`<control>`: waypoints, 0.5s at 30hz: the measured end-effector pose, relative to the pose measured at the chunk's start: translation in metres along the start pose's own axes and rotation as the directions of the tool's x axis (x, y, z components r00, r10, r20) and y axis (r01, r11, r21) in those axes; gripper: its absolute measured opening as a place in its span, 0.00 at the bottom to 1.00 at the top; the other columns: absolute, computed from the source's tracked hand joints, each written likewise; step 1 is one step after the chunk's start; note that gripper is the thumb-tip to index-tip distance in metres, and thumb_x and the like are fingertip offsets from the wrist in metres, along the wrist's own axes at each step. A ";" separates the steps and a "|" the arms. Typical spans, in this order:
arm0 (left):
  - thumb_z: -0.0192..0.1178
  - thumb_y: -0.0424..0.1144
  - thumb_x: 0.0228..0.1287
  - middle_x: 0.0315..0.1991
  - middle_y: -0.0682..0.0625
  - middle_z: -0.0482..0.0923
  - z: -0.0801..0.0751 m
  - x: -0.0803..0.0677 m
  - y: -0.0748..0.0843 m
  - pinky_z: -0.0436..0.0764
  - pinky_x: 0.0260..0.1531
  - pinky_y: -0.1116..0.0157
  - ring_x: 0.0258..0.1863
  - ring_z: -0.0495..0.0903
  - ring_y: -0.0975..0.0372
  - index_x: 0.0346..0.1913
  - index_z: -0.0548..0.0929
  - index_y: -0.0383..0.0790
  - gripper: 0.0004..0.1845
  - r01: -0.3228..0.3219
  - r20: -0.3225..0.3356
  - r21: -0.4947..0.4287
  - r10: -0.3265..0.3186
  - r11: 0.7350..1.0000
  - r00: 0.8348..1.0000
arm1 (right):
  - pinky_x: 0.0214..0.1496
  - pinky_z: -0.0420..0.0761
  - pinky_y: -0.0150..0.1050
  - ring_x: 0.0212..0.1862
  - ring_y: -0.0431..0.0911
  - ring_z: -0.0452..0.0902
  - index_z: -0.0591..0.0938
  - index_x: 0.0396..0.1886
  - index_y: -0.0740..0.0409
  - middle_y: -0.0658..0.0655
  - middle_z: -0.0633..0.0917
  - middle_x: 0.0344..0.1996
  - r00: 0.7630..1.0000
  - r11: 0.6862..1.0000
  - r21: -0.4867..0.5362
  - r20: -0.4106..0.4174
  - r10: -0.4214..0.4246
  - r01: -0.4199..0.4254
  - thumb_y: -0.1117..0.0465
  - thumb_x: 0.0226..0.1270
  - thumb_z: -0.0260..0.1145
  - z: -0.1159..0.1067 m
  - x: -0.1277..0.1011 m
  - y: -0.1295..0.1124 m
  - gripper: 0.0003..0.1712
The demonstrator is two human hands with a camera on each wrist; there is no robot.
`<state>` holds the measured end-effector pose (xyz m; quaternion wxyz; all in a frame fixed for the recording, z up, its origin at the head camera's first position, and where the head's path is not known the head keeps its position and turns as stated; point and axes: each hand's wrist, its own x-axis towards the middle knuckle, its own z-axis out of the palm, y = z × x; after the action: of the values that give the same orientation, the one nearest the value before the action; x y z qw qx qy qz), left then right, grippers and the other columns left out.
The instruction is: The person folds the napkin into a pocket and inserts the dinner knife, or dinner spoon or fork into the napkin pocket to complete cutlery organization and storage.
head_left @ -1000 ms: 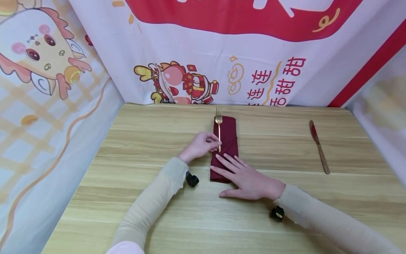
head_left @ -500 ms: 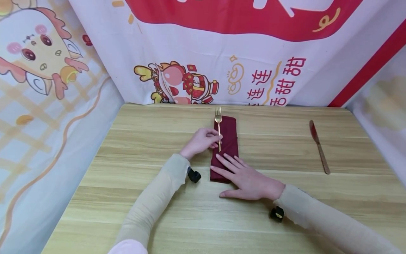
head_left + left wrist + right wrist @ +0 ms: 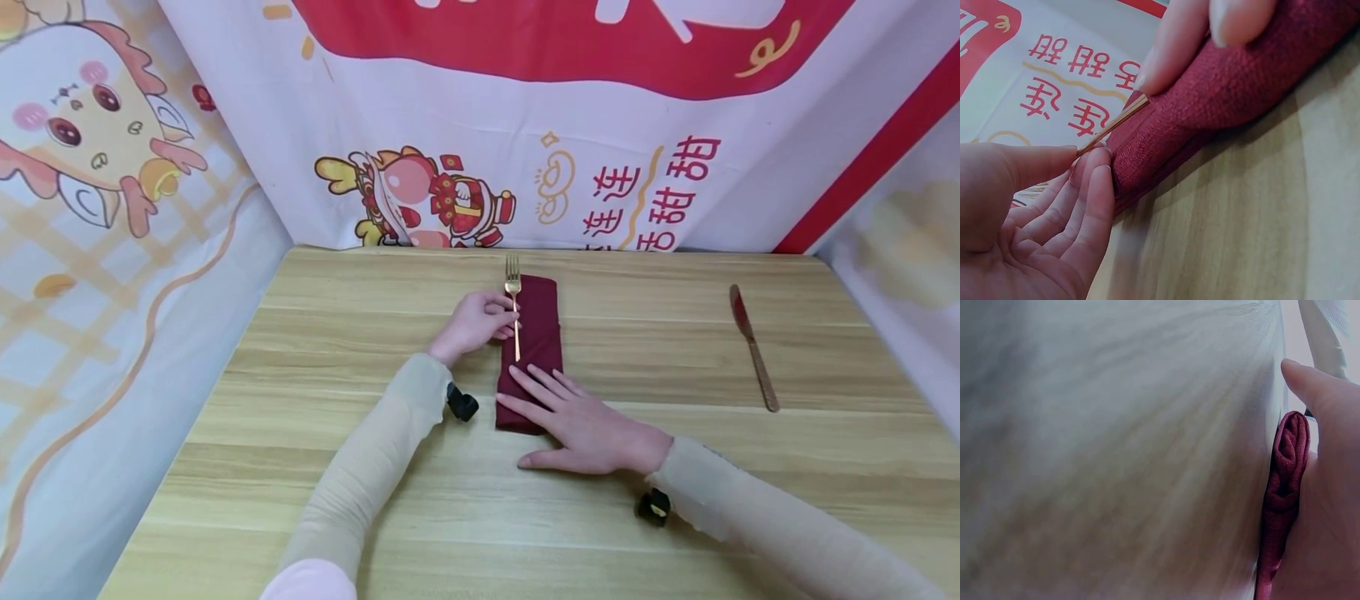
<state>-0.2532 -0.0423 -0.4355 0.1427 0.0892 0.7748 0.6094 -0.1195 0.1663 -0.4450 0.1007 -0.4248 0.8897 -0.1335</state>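
A dark red folded cloth napkin (image 3: 538,317) lies lengthwise on the table, its layered end (image 3: 1288,456) showing in the right wrist view. Along its left side is a gold fork (image 3: 513,283), tines pointing to the far edge. My left hand (image 3: 476,323) pinches the fork's handle (image 3: 1113,124) between thumb and fingers. The right hand (image 3: 592,429) rests with spread fingers on the near part of the napkin, its thumb out over the wood. In the left wrist view, right fingertips (image 3: 1175,47) touch the cloth close to the handle's end.
A copper-coloured table knife (image 3: 754,346) lies at the right on the wooden table (image 3: 652,533). Behind the table's far edge hangs a printed white and red cloth (image 3: 525,117). Another patterned cloth (image 3: 112,275) covers the left side.
My left hand has slid farther up along the fork's handle, away from me. The fork has shifted only slightly. The right hand stays put on the napkin.
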 end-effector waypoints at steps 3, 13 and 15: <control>0.63 0.29 0.71 0.37 0.36 0.86 -0.001 0.001 -0.002 0.86 0.33 0.64 0.27 0.85 0.60 0.53 0.79 0.25 0.12 0.007 0.005 0.009 -0.007 1.000 1.000 | 0.77 0.42 0.59 0.80 0.56 0.33 0.51 0.83 0.38 0.57 0.41 0.82 1.000 1.000 -0.001 -0.009 -0.011 0.011 0.27 0.71 0.54 0.001 0.000 0.000 0.49; 0.63 0.29 0.71 0.35 0.39 0.87 0.001 -0.003 0.000 0.86 0.31 0.64 0.26 0.85 0.61 0.52 0.80 0.25 0.12 0.008 0.041 0.071 -0.011 0.997 0.999 | 0.77 0.41 0.58 0.80 0.55 0.32 0.51 0.83 0.37 0.54 0.39 0.82 1.000 1.000 0.003 0.003 0.001 -0.001 0.26 0.70 0.53 0.001 0.000 0.001 0.49; 0.62 0.29 0.72 0.35 0.40 0.87 0.001 -0.004 0.000 0.86 0.31 0.64 0.26 0.85 0.60 0.52 0.80 0.26 0.11 0.017 0.058 0.086 -0.022 0.996 0.998 | 0.77 0.41 0.58 0.80 0.55 0.32 0.51 0.83 0.38 0.54 0.39 0.82 1.000 1.000 0.000 0.001 -0.003 0.003 0.26 0.71 0.53 0.001 0.000 0.001 0.49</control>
<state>-0.2488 -0.0429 -0.4354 0.1674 0.1055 0.7963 0.5715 -0.1194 0.1667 -0.4463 0.1011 -0.4265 0.8889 -0.1334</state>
